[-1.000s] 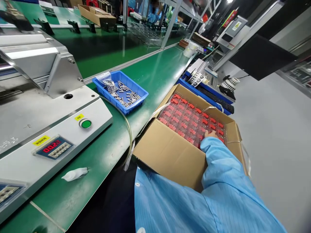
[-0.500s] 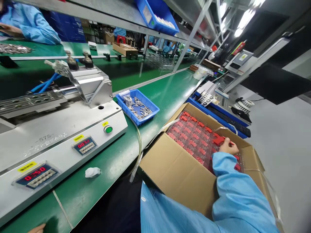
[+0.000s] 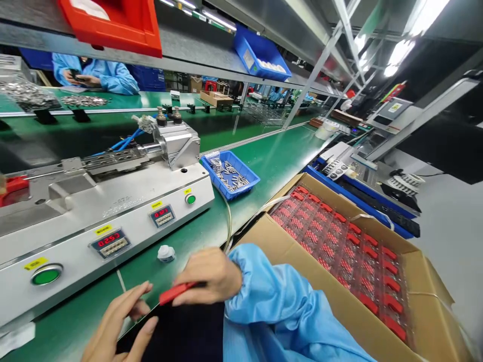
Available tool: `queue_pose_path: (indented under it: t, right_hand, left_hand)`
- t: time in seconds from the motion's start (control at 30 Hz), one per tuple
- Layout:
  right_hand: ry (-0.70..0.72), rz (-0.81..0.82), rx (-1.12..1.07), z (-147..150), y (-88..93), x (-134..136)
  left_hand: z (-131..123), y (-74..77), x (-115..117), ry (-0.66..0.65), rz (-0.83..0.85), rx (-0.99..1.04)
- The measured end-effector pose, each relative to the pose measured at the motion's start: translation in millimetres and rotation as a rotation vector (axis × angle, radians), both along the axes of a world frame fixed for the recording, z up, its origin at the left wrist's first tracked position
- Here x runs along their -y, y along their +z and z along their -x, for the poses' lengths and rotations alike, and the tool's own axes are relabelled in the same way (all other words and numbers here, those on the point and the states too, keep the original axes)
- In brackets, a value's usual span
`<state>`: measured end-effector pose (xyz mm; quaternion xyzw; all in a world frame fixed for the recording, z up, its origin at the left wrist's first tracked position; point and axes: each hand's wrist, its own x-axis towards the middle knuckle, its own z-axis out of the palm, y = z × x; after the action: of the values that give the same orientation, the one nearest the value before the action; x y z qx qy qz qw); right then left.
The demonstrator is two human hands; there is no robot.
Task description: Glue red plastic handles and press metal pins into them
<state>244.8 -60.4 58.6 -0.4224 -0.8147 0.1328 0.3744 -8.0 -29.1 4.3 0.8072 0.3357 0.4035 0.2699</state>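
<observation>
My right hand is closed around a flat red plastic part and holds it just over the near edge of the green bench. My left hand is open, fingers stretched toward the tip of that red part without clearly touching it. At my right stands an open cardboard box filled with rows of the same red parts in a clear tray. A grey press machine with red digit displays and green buttons sits on the bench to the left.
A blue tray of small metal pins lies past the machine. A small white cap rests on the green mat. Blue and red bins sit on the overhead shelf. Another person in blue works at the far bench.
My right hand has left the box with a red part and come across to the bench edge. My left hand has come up into view beside it. The camera has tilted upward.
</observation>
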Motion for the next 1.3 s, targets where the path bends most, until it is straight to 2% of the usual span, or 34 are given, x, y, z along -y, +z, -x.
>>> queue_pose_path:
  t: [0.07, 0.17, 0.23, 0.3, 0.37, 0.43, 0.57, 0.7, 0.83, 0.9, 1.07, 1.3]
  right_hand:
    - [0.077, 0.002, 0.031, 22, -10.3, -6]
    - [0.072, -0.1, -0.067, 28, -11.3, -3]
    - [-0.047, -0.155, -0.193, 16, -8.8, 3]
    - [-0.297, -0.147, -0.309, -2, -10.6, 4]
    - [-0.526, -0.064, -0.373, -18, -18.1, 2]
    - [-0.589, 0.066, -0.374, -26, -28.8, -4]
    - [-0.427, 0.274, -0.304, -18, -47.9, -27]
    - [-0.296, 0.294, -0.306, 1, -57.7, -60]
    - [-0.108, 0.483, -0.481, 12, -60.0, -81]
    - [-0.062, 0.592, -0.587, 12, -60.0, -85]
    - [-0.093, 0.681, -0.791, 7, -59.8, -89]
    - [-0.242, 0.612, -0.845, 9, -66.4, -88]
  left_hand:
    - [1, 2.2, 2, -0.085, -0.037, 0.003]
    - [7, 5.3, 7, -0.102, 0.027, 0.036]
    - [11, 4.3, 8, -0.033, 0.154, 0.035]
    - [13, 0.4, 4, 0.07, 0.302, 0.055]
    - [13, -4.8, -5, 0.163, 0.436, 0.124]
    - [10, -9.3, -16, 0.204, 0.53, 0.21]
    - [2, -13.8, -33, 0.194, 0.629, 0.276]
    - [2, -12.9, -38, 0.183, 0.626, 0.273]
    - [7, -9.6, -36, 0.155, 0.617, 0.241]
    - [9, -8.1, -36, 0.155, 0.622, 0.219]
    - [9, -6.3, -37, 0.152, 0.598, 0.194]
    - [8, -4.0, -38, 0.147, 0.572, 0.172]
